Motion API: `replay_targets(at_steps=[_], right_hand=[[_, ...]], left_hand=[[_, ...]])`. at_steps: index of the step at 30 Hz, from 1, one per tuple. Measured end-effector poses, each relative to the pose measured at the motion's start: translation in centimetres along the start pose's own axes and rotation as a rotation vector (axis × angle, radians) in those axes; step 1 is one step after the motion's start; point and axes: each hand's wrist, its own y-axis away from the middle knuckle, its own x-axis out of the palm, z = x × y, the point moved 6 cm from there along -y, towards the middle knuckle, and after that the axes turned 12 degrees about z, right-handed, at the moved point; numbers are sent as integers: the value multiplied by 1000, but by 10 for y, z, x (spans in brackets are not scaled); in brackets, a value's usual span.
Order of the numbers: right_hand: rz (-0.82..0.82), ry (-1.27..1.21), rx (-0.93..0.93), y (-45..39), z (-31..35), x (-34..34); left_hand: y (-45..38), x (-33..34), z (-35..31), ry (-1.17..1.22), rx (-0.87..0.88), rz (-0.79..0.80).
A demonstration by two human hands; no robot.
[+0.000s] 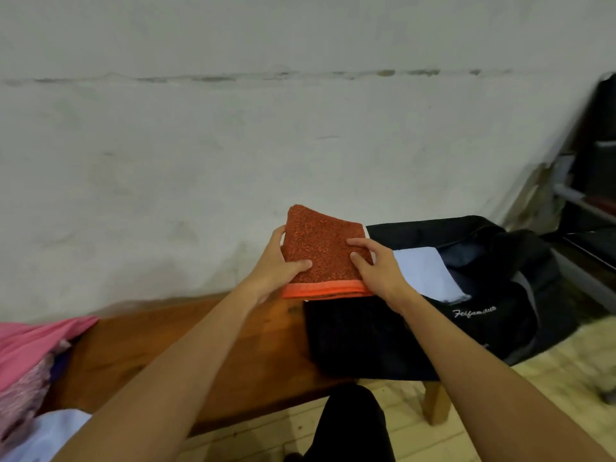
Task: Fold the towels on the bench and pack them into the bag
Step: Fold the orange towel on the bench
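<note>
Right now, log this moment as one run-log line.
left hand: grips folded orange terry towel | right hand: grips towel | black fabric bag: open, right | phase: packing

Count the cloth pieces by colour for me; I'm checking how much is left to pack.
Orange: 1, the folded towel held up by the left hand and right hand.
Black: 1, folded on the bench.
Pale blue: 2, one in the bag, one lower left.
Pink: 1, a bundle; pieces within it cannot be told apart.
Total: 5

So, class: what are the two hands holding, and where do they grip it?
A folded orange towel: left hand grips its left edge, right hand its right edge.
</note>
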Motion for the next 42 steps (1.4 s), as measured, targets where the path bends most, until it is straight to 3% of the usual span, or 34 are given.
replay_targets(at_steps=[10, 14, 21, 25, 32, 39, 42], right_hand=[[-165, 265, 86, 4, -50, -98], [-228, 363, 109, 5, -74, -123], [-166, 521, 178, -17, -101, -151], [-6, 650, 319, -22, -121, -151], [136, 805, 417, -23, -142, -146], [96, 850, 496, -22, -141, -155], [130, 1052, 562, -19, -144, -150]], left_hand=[[-88, 100, -10, -320, 128, 85], [-114, 131, -1, -300, 93, 125], [-154, 159, 0, -315, -7, 278], [-162, 174, 23, -298, -169, 341], [-162, 184, 50, -506, -264, 374], [-160, 187, 52, -377, -291, 472], [-161, 184, 51, -640, -279, 452]])
